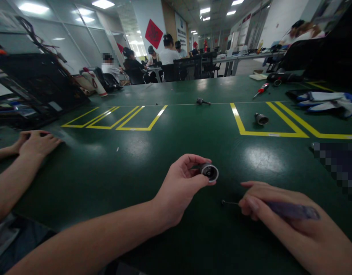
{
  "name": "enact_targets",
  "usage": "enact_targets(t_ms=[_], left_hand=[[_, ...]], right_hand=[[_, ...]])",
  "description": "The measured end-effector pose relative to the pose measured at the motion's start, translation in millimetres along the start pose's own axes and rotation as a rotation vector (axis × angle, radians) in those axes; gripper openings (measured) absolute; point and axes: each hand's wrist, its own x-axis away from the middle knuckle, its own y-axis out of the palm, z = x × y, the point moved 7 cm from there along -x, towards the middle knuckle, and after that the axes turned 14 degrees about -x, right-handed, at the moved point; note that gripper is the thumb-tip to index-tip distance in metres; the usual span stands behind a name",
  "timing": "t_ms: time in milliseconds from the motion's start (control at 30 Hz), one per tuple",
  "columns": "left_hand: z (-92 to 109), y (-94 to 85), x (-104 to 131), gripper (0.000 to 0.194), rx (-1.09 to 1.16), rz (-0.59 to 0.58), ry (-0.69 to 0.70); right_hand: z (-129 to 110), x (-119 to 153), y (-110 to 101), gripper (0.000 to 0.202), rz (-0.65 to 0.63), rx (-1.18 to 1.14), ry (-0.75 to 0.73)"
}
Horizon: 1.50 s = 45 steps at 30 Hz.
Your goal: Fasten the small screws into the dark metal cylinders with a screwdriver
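My left hand (183, 185) is closed around a small round metal housing (213, 173), its open end tilted towards me, with dark parts inside. To the right, my right hand (290, 217) grips a screwdriver (293, 211) by its purplish see-through handle. The thin shaft points left, and a small dark piece (223, 203) sits at its tip; I cannot tell whether it is a screw. The screwdriver tip and the housing are apart, both over the green table (147, 160).
A similar metal housing (261, 119) lies inside a yellow-taped box. Beyond are a dark shafted part (203, 101), a red screwdriver (261, 90) and blue-white gloves (327, 102). Another person's hands (40, 143) rest at left, near a black rack (44, 84).
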Motion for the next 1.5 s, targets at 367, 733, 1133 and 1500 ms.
enact_targets(t_ms=[367,733,1133,1500], left_hand=[[-5,5.5,1,0.032,-0.047,-0.113,0.001],[6,12.1,8,0.025,-0.198,-0.096,0.213],[14,14.1,12,0.028,-0.426,-0.041,0.395],[16,14.1,12,0.031,-0.485,-0.045,0.397]], right_hand=[[-34,18,-4,0.017,0.004,0.283,-0.461],[-44,8,6,0.015,0.019,0.330,-0.502],[-50,13,7,0.016,0.052,0.309,-0.544],[-38,26,16,0.024,0.036,0.255,-0.519]])
